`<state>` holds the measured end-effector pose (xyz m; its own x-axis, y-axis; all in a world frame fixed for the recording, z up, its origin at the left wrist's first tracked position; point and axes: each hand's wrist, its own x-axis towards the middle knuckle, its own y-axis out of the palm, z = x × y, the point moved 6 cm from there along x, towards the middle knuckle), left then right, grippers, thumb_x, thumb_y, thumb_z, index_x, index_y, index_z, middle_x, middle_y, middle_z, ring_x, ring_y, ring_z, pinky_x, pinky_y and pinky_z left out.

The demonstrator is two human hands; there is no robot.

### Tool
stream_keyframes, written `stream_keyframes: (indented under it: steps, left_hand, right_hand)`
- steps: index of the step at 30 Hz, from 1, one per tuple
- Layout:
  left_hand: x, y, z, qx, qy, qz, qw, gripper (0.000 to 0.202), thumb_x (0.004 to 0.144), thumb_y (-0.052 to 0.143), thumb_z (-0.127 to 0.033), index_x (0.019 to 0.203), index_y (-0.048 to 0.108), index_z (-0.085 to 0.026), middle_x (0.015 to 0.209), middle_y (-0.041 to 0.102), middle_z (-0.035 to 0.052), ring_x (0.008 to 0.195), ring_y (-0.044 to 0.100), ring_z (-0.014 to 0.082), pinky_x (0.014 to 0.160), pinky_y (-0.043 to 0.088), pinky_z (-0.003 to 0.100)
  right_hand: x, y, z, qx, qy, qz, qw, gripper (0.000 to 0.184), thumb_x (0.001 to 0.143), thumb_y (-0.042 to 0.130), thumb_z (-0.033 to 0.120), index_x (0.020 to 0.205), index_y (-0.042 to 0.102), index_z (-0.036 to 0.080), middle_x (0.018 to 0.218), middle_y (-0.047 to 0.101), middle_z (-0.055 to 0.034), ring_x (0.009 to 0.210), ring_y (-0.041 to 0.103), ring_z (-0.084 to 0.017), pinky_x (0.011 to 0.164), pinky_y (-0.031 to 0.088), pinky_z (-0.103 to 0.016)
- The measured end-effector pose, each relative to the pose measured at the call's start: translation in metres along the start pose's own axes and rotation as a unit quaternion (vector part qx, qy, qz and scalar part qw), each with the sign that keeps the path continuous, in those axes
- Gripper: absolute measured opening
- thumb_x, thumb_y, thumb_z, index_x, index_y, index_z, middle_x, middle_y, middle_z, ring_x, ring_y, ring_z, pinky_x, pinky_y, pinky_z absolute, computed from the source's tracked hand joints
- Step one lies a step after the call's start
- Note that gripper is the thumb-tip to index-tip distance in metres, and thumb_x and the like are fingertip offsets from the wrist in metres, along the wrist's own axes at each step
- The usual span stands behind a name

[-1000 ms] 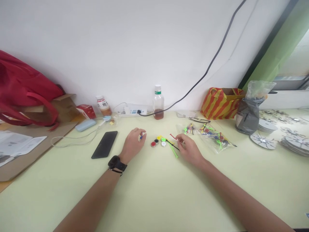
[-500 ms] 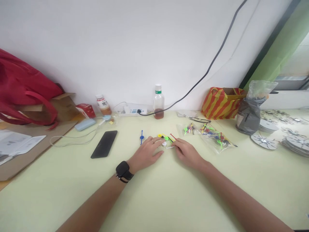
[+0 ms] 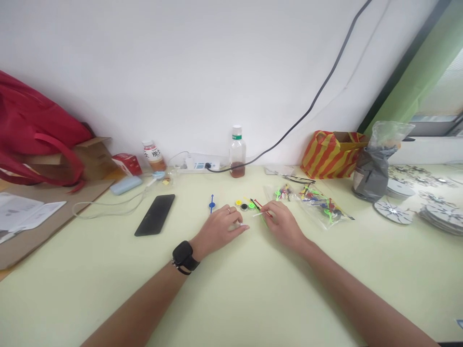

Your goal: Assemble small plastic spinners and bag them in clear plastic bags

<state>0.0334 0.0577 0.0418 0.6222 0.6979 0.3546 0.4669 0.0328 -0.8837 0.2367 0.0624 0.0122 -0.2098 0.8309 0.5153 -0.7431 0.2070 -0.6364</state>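
My left hand (image 3: 219, 229), wearing a black watch, is closed with thumb and fingers around a small white round piece (image 3: 240, 223), mostly covered by the fingers. My right hand (image 3: 285, 225) pinches a thin white plastic pointer (image 3: 259, 214), its tip sticking out to the left. Just beyond the hands lie a yellow disc (image 3: 238, 203), a black disc (image 3: 244, 206) and a green disc (image 3: 251, 206). Red, black and green pointers (image 3: 257, 204) lie beside my right fingertips, partly hidden. A blue pointer with a round middle (image 3: 211, 205) lies apart on the left.
A black phone (image 3: 155, 215) lies left of my hands. Clear bags of coloured parts (image 3: 327, 209) lie to the right. At the back stand a bottle (image 3: 237, 154) and a power strip (image 3: 200, 163). Stacked white discs (image 3: 443, 214) sit far right.
The white round piece has left the table and is in my left fingers. My right hand has picked up the white pointer and lifted it slightly. The coloured discs are now uncovered.
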Motion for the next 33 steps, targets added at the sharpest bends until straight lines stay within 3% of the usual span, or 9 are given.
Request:
stream_keyframes:
  steps: [3, 7, 12, 15, 18, 21, 26, 29, 33]
  left_hand:
    - [-0.001, 0.001, 0.006, 0.012, -0.051, 0.033, 0.998, 0.027, 0.103, 0.056, -0.045, 0.091, 0.064, -0.022, 0.077, 0.067, 0.0011, 0.077, 0.063, 0.0223, 0.069, 0.045, 0.035]
    - [0.0, 0.001, 0.004, -0.017, -0.036, 0.023, 0.999, 0.024, 0.105, 0.051, -0.039, 0.095, 0.064, -0.022, 0.096, 0.071, 0.0052, 0.093, 0.066, 0.0247, 0.082, 0.049, 0.038]
    - [0.0, 0.003, -0.003, -0.111, -0.014, 0.022, 0.994, 0.022, 0.105, 0.05, -0.034, 0.115, 0.065, -0.023, 0.111, 0.07, 0.0085, 0.118, 0.062, 0.0258, 0.103, 0.048, 0.042]
    - [-0.001, 0.006, -0.001, -0.16, -0.053, 0.027, 0.985, 0.021, 0.104, 0.052, -0.04, 0.108, 0.064, -0.023, 0.105, 0.07, 0.0065, 0.107, 0.065, 0.0244, 0.095, 0.052, 0.04]
    - [-0.002, 0.011, 0.007, -0.254, -0.118, 0.012, 0.96, 0.026, 0.099, 0.061, -0.048, 0.099, 0.061, -0.022, 0.09, 0.068, 0.0009, 0.076, 0.064, 0.017, 0.07, 0.052, 0.031]
    - [-0.002, 0.019, 0.014, -0.364, -0.158, -0.022, 0.917, 0.032, 0.089, 0.074, -0.047, 0.099, 0.061, -0.02, 0.09, 0.068, -0.0007, 0.064, 0.061, 0.0113, 0.059, 0.048, 0.024]
    - [-0.001, 0.03, 0.016, -0.501, -0.184, -0.023, 0.845, 0.036, 0.079, 0.087, -0.038, 0.101, 0.068, -0.017, 0.1, 0.077, 0.0082, 0.092, 0.076, 0.0224, 0.084, 0.061, 0.034]
    - [0.0, 0.03, 0.01, -0.532, -0.159, -0.01, 0.832, 0.037, 0.082, 0.086, -0.036, 0.11, 0.072, -0.016, 0.112, 0.078, 0.0126, 0.106, 0.075, 0.0268, 0.1, 0.059, 0.041]
    - [0.0, 0.031, 0.008, -0.541, -0.156, -0.013, 0.826, 0.038, 0.083, 0.084, -0.038, 0.113, 0.074, -0.016, 0.109, 0.08, 0.0113, 0.103, 0.077, 0.0268, 0.098, 0.06, 0.042]
  right_hand:
    - [0.001, -0.005, 0.0, -0.028, 0.0, -0.032, 0.999, 0.014, 0.094, 0.06, 0.021, 0.095, 0.074, 0.025, 0.095, 0.068, -0.0083, 0.098, 0.06, -0.028, 0.09, 0.047, -0.044]
    - [0.001, -0.009, -0.002, -0.025, 0.034, -0.047, 0.998, 0.013, 0.092, 0.062, 0.022, 0.094, 0.075, 0.024, 0.078, 0.067, -0.005, 0.083, 0.061, -0.026, 0.086, 0.046, -0.044]
    - [0.0, -0.009, 0.0, 0.026, 0.05, -0.053, 0.997, 0.012, 0.09, 0.058, 0.02, 0.095, 0.068, 0.023, 0.091, 0.074, -0.0061, 0.085, 0.066, -0.025, 0.084, 0.049, -0.041]
    - [0.0, -0.01, 0.005, 0.071, 0.059, -0.054, 0.994, 0.014, 0.094, 0.054, 0.024, 0.098, 0.068, 0.023, 0.098, 0.075, -0.0081, 0.091, 0.068, -0.025, 0.083, 0.051, -0.039]
    - [0.002, -0.009, 0.01, 0.135, 0.075, -0.037, 0.987, 0.018, 0.099, 0.05, 0.029, 0.099, 0.067, 0.023, 0.098, 0.074, -0.008, 0.095, 0.069, -0.025, 0.083, 0.052, -0.039]
    - [0.003, -0.008, 0.016, 0.23, 0.105, -0.025, 0.967, 0.018, 0.1, 0.055, 0.038, 0.103, 0.064, 0.023, 0.102, 0.072, -0.0074, 0.098, 0.07, -0.024, 0.084, 0.053, -0.038]
    - [0.001, 0.002, 0.033, 0.375, 0.112, 0.064, 0.918, 0.028, 0.095, 0.067, 0.05, 0.104, 0.062, 0.024, 0.098, 0.071, -0.0059, 0.081, 0.067, -0.019, 0.078, 0.055, -0.036]
    - [-0.003, 0.009, 0.038, 0.408, 0.116, 0.109, 0.899, 0.03, 0.093, 0.071, 0.051, 0.101, 0.062, 0.024, 0.094, 0.07, -0.0047, 0.072, 0.065, -0.017, 0.071, 0.054, -0.034]
    - [-0.005, 0.013, 0.038, 0.386, 0.115, 0.13, 0.906, 0.03, 0.093, 0.071, 0.051, 0.098, 0.062, 0.024, 0.094, 0.07, -0.0044, 0.071, 0.065, -0.017, 0.071, 0.054, -0.034]
